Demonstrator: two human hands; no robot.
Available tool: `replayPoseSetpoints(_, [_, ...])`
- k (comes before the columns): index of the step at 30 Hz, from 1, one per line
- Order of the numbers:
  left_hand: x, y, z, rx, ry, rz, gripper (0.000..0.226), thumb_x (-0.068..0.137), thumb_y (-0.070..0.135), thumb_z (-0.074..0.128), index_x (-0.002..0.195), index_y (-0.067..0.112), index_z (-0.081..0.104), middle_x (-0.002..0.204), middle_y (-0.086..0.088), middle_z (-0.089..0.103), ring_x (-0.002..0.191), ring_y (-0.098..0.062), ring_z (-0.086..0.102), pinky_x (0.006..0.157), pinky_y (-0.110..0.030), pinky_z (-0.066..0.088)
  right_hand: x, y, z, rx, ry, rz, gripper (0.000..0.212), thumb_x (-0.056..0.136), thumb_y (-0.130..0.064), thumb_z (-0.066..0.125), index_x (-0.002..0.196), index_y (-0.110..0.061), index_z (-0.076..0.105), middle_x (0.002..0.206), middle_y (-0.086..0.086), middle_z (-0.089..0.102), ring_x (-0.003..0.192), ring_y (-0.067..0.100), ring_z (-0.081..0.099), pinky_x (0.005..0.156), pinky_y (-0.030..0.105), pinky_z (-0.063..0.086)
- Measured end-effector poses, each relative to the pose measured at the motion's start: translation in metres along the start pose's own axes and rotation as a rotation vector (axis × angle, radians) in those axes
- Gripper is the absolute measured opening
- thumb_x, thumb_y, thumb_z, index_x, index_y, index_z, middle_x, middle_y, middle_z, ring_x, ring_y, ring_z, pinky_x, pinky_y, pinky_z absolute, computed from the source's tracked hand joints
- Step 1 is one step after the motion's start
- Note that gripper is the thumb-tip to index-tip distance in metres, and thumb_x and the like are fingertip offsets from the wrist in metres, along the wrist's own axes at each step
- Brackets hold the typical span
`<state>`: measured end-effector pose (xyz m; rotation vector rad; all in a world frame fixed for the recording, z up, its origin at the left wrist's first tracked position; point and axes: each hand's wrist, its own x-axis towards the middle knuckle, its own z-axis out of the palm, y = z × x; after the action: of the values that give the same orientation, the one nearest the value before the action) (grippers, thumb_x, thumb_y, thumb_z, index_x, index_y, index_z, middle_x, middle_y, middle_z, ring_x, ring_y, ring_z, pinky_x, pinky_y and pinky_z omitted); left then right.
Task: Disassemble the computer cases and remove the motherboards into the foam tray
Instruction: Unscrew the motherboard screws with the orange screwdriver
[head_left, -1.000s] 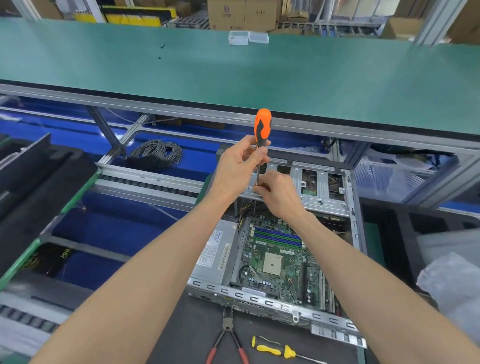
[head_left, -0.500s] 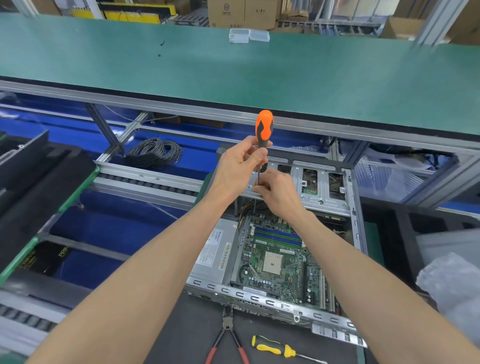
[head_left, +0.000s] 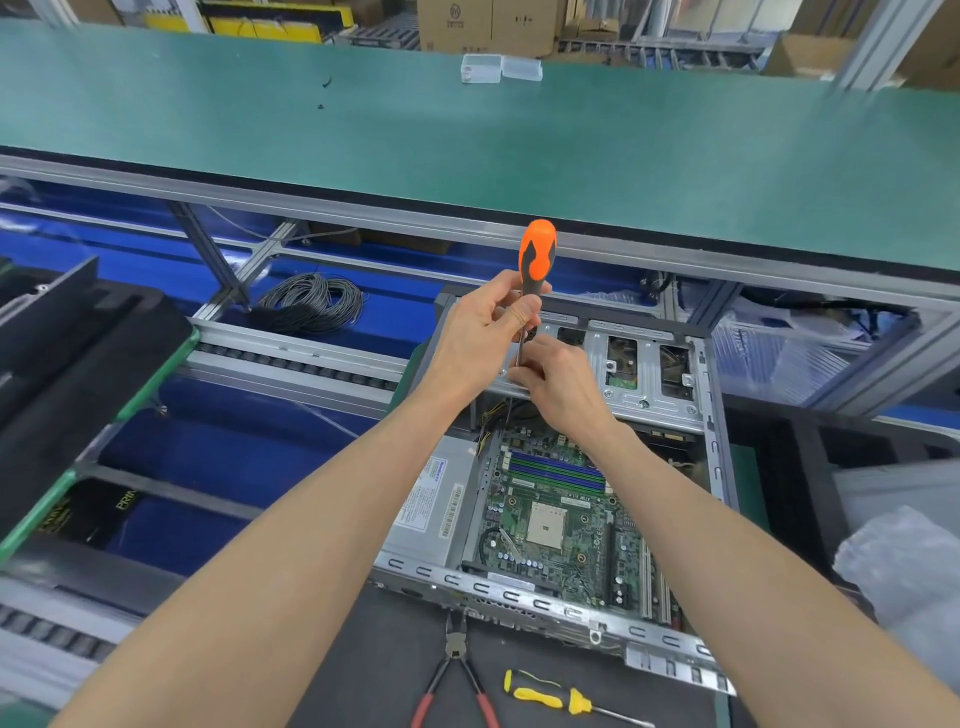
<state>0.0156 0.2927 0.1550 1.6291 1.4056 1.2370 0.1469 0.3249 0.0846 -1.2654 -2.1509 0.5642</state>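
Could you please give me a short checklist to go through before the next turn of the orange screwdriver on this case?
1. Left hand grips the orange screwdriver at the handle's lower end: ok.
2. Right hand steadies the shaft low down, at the drive bracket: ok.
3. Tip seated in a screw head: cannot tell, the right hand hides it.
4. Screwdriver roughly upright over the bracket: ok.
5. Motherboard still lies in the computer case, away from the tool: ok.
6. Pliers and yellow screwdriver lie on the mat in front of the case, outside the work area: ok.
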Motion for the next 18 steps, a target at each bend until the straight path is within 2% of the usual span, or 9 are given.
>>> replayPoseSetpoints(3, [-0.0003, -0.0017, -0.0010, -0.022, 0.001, -0.020, 0.021, 0.103, 0.021, 0.052, 0.119, 0.019, 0.066, 0.091, -0.008, 0.067, 0.091, -0.018, 0.067, 0.092, -0.044, 0.056, 0.0001, 0.0014, 0.0008, -0.002, -0.001, -0.012, 0.016, 0.088, -0.007, 0.068, 0.075, -0.001, 0.062, 0.081, 0.008, 0.058, 0.070, 0.023, 0.051, 0.064, 0.032, 0.034])
replayPoseSetpoints(11, [0.0002, -0.0033, -0.0013, -0.037, 0.012, -0.034, 0.021, 0.104, 0.023, 0.053, 0.120, 0.020, 0.066, 0.091, -0.007, 0.067, 0.092, -0.020, 0.067, 0.092, -0.045, 0.056, 0.0007, 0.0029, 0.0013, -0.026, 0.001, -0.042, 0.015, 0.089, -0.008, 0.068, 0.077, -0.001, 0.063, 0.080, 0.006, 0.057, 0.071, 0.022, 0.052, 0.066, 0.033, 0.038])
replayPoseSetpoints(18, [0.0005, -0.0034, -0.0017, -0.040, 0.008, -0.031, 0.023, 0.104, 0.023, 0.052, 0.122, 0.019, 0.065, 0.090, -0.004, 0.067, 0.093, -0.018, 0.067, 0.092, -0.043, 0.057, 0.0003, 0.0038, 0.0015, -0.024, -0.004, -0.052, 0.013, 0.089, -0.008, 0.068, 0.078, -0.002, 0.064, 0.078, 0.001, 0.053, 0.069, 0.019, 0.048, 0.065, 0.029, 0.031])
